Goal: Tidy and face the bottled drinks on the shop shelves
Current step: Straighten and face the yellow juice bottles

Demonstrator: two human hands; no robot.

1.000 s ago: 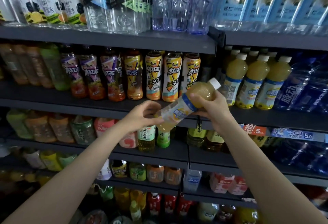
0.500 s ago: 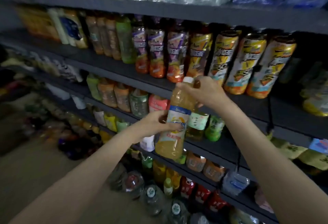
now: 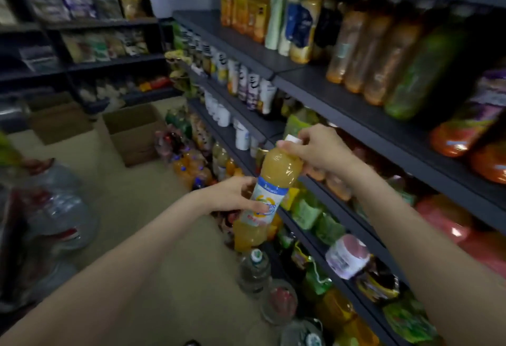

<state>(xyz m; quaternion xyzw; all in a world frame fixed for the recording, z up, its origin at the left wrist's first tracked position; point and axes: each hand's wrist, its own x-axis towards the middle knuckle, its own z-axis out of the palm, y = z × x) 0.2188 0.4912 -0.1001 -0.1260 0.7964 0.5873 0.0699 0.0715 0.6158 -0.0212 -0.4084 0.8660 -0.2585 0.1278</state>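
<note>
I hold a yellow juice bottle (image 3: pixel 269 195) with a white cap and a white-and-blue label, nearly upright, in front of the shelves. My right hand (image 3: pixel 317 151) grips its neck just under the cap. My left hand (image 3: pixel 232 195) grips the labelled middle from the left side. The dark shelves (image 3: pixel 342 115) run away along the right, packed with rows of bottled drinks (image 3: pixel 369 52), blurred by motion.
Large water jugs (image 3: pixel 54 208) stand on the floor at the left, and more bottles (image 3: pixel 254 269) stand on the floor below my hands. Cardboard boxes (image 3: pixel 134 134) sit further down the aisle. Snack shelves (image 3: pixel 90 38) fill the far end.
My view has swung left down the aisle. The bottle has gone from tilted to nearly upright and moved away from the shelf front, still held in both hands.
</note>
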